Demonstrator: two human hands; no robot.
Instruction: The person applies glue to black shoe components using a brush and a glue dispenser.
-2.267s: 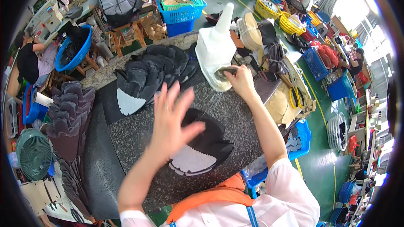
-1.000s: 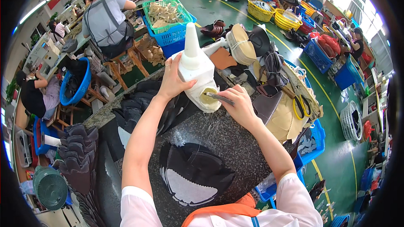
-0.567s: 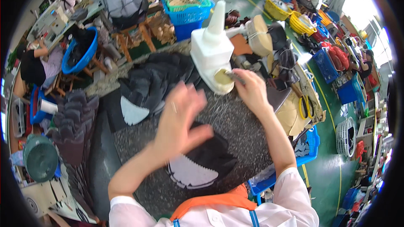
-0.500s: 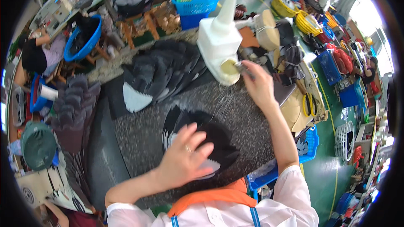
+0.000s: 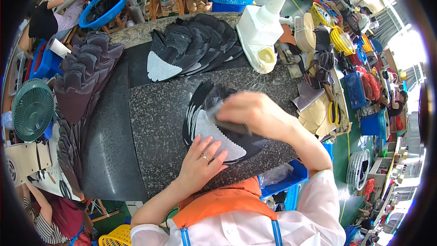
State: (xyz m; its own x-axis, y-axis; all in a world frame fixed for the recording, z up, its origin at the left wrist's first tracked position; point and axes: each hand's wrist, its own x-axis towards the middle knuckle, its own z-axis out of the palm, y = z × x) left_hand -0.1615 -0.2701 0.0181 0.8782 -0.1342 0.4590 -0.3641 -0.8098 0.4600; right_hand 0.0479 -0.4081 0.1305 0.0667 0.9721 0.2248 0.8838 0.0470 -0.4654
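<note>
My left hand lies flat with fingers spread at the near edge of a pale grey, zigzag-edged shoe-upper piece. That piece sits on a fanned stack of black cut pieces on the speckled stone slab. My right hand is closed over the stack, gripping a glue brush whose blurred tip touches the top piece or hovers just over it; much of the brush is hidden by the fingers. Beyond stands a white glue bottle with an open cup of yellowish glue at its base.
A second fan of black pieces lies behind the slab. Dark brown pieces overlap at left, near a green fan. Yellow-handled scissors and tan scraps lie right. A blue basket stands below the near edge.
My right hand has come from the glue cup toward me, down to the stack, with the brush. My left hand has settled onto the pale piece. The whole view has shifted.
</note>
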